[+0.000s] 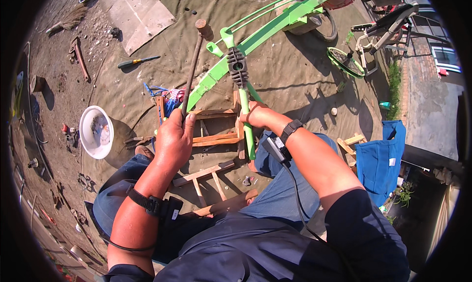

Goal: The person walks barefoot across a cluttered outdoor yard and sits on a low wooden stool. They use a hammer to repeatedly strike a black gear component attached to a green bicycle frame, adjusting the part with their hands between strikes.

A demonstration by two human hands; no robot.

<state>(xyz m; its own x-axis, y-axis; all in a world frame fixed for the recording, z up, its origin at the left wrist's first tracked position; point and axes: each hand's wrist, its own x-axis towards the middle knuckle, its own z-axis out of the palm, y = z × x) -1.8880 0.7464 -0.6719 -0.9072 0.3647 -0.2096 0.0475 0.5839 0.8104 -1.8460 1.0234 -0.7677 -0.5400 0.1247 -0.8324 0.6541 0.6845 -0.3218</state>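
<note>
My left hand (174, 137) is closed round the lower end of a hammer's dark handle (193, 78). The hammer's brown head (204, 30) is raised, beside the bright green metal frame (275, 33). My right hand (258, 116) grips a green tube (250, 140) that slants down towards my knees; its fingers are partly hidden behind the tube. A black ribbed block (237, 68) sits where the tube meets the frame. Below the tube stands a low wooden stool frame (216, 140), which seems to lie under the work.
To my left are a white bucket (97, 132), a screwdriver (138, 62), a pipe wrench (79, 57) and a brush (69, 20). A second wooden frame (210, 179) lies between my legs. At right are a blue cloth (381, 159), a green-rimmed wheel (346, 62) and a bicycle-like frame (378, 38).
</note>
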